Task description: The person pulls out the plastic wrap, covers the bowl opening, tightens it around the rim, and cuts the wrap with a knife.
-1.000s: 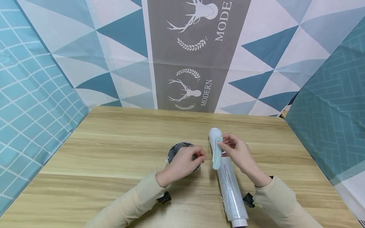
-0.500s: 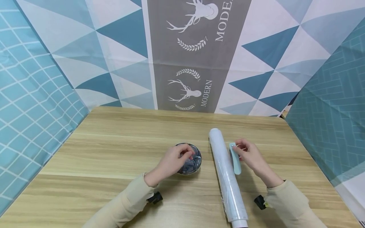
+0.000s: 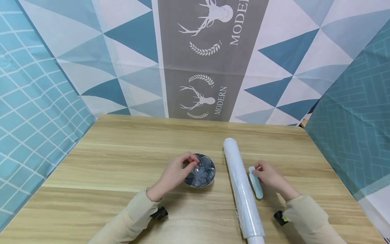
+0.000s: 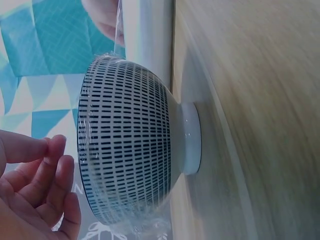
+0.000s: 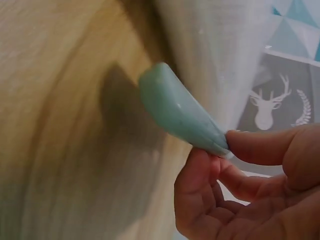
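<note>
A patterned bowl [image 3: 199, 174] stands upright, with clear cling film over its rim; the film also shows along its dashed outer wall [image 4: 127, 135] in the left wrist view. Above the bowl's left side hovers my left hand [image 3: 178, 171], its fingers loosely curled and the thumb near the index fingertip. Nothing shows between those fingers. My right hand [image 3: 272, 178] pinches one end of a pale green folding knife [image 3: 256, 183] between thumb and fingers. No blade shows out of the handle [image 5: 175, 107] in the right wrist view. The knife is just right of the cling film roll [image 3: 242, 189].
The long cling film roll lies lengthwise on the wooden table [image 3: 128, 152] between the bowl and my right hand. Patterned cloth [image 3: 201, 91] hangs behind the table, with blue cloths at both sides.
My right hand has carried the folding knife from above the cling film roll to its right side, lower and nearer to me. My left hand has drawn back leftward, uncovering more of the bowl.
</note>
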Tool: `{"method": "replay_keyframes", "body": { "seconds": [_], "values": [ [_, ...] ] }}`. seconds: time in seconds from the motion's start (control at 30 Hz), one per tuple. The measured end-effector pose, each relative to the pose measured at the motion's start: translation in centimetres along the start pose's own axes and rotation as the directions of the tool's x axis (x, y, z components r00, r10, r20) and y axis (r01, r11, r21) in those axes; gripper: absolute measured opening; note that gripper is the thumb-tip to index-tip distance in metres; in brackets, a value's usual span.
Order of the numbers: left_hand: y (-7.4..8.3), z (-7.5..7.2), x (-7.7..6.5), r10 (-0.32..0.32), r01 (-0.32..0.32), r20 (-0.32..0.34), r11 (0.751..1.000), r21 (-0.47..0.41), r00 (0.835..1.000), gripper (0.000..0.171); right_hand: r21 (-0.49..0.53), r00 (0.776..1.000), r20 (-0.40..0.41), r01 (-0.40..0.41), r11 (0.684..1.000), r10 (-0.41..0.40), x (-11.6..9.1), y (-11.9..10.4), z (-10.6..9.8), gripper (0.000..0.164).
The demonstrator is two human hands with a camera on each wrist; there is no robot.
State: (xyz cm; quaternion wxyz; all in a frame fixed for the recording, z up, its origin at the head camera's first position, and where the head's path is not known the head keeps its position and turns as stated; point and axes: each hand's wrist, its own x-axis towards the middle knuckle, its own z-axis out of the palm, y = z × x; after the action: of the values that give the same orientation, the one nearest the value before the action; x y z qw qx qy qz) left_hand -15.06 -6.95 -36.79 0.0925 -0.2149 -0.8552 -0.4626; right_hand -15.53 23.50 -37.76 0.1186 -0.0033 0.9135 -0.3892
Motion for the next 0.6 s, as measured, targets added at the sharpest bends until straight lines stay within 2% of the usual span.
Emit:
{"method": "replay_keyframes", "body": {
  "seconds": [0.2, 0.43, 0.6],
  "values": [
    [-0.5, -0.3, -0.2, -0.002, 0.002, -0.021, 1.000, -0.009, 1.000, 0.006, 0.020, 0.998, 0.051, -0.022, 1.000, 0.021, 0.2, 0.9, 0.9, 0.016],
    [-1.1, -0.3, -0.1, -0.028, 0.028, -0.020, 1.000, 0.003, 0.999, 0.006, 0.019, 0.997, 0.059, -0.052, 0.998, 0.051, 0.2, 1.3, 1.1, 0.019],
    [-1.3, -0.5, -0.2, -0.054, 0.054, -0.004, 0.998, 0.011, 0.999, 0.006, -0.027, 0.996, 0.057, -0.060, 0.998, 0.062, 0.3, 1.3, 1.1, 0.019]
  ]
}}
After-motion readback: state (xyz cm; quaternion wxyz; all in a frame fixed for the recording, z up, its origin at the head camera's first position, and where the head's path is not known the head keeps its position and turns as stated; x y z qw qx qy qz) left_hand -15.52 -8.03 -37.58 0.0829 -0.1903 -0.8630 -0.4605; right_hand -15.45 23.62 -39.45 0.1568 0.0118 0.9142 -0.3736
